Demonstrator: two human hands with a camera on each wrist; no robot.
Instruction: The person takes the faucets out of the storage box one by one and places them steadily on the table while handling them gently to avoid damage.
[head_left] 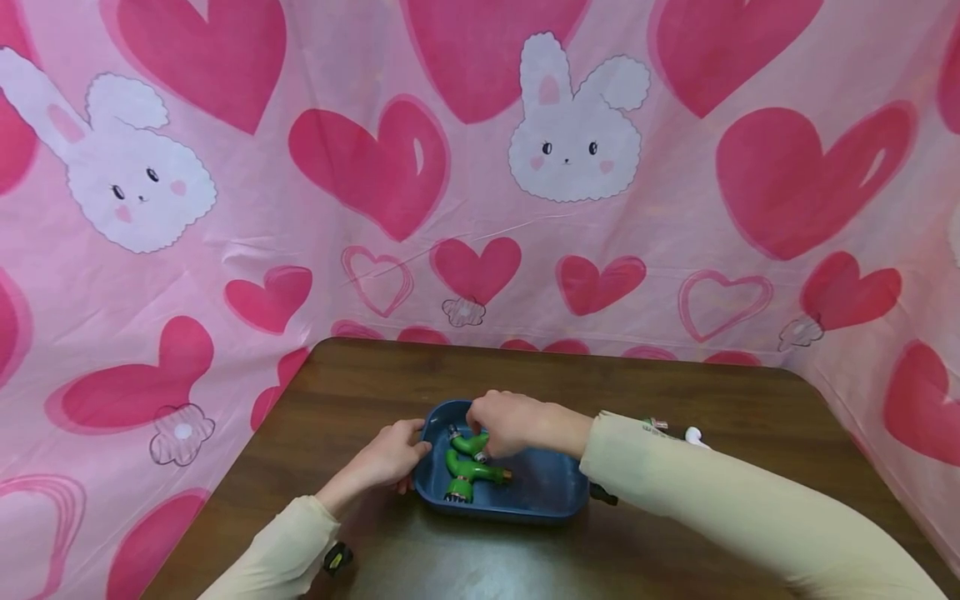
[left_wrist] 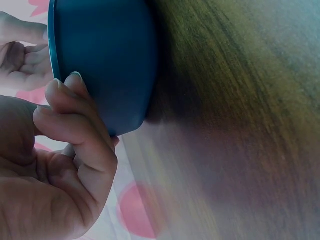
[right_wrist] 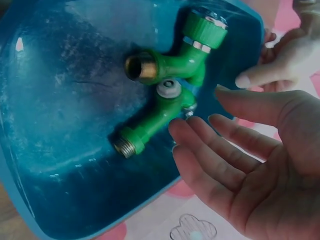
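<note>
A blue plastic basin (head_left: 536,492) stands on the table with two green pipe fittings inside. The larger, branched fitting (head_left: 463,469) has a ribbed collar and a brass-coloured threaded end. Beside it lies a smaller bent fitting (right_wrist: 155,115) with a threaded end and a pale hex nut. My left hand (head_left: 390,454) holds the basin's left rim, its fingertips against the outer wall (left_wrist: 107,60) in the left wrist view. Over the basin, my right hand (right_wrist: 255,160) has its fingers loosely extended beside the smaller fitting, with nothing in its grasp. Whether a fingertip touches it, I cannot tell.
A white curved piece (head_left: 695,437) and a small part with a metallic end (head_left: 656,422) lie behind the right sleeve, partly hidden. The brown wooden table (head_left: 390,375) meets a pink heart-patterned curtain (head_left: 480,225) at the back.
</note>
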